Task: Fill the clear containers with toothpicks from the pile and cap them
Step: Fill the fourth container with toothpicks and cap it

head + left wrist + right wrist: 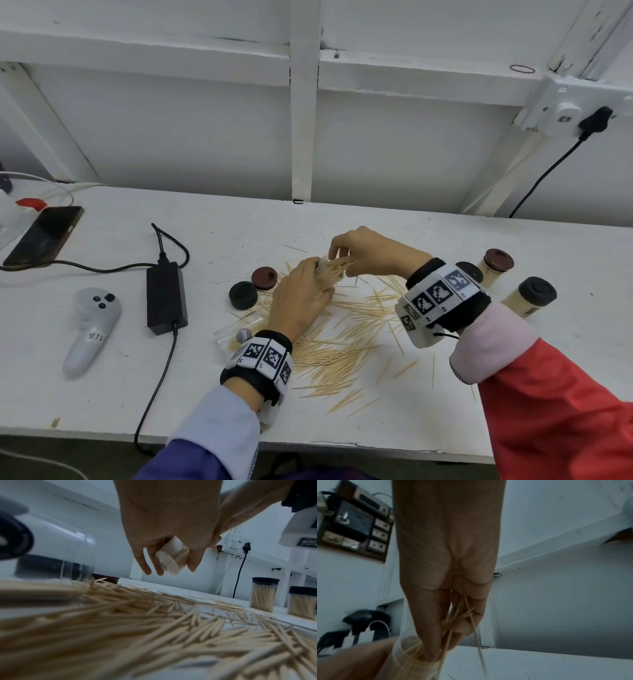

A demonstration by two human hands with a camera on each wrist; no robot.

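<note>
Left hand (299,294) grips the clear container (171,559) tilted above the pile (342,346). Right hand (370,253) pinches a splayed toothpick bunch (453,626) at its mouth. Risk: stray sticks beyond the pinch miss the rim and drop.

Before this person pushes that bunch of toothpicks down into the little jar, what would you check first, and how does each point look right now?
1. Left hand grips the clear jar firmly: ok.
2. Right hand pinches a bunch of toothpicks at the jar's mouth: ok.
3. Toothpicks lined up straight: not ok, several splay out sideways.
4. Room left inside the jar: cannot tell.
5. Spare caps within reach: ok, a black cap and a brown cap lie beside the pile.
6. Finished jars stand clear of the hands: ok.
</note>
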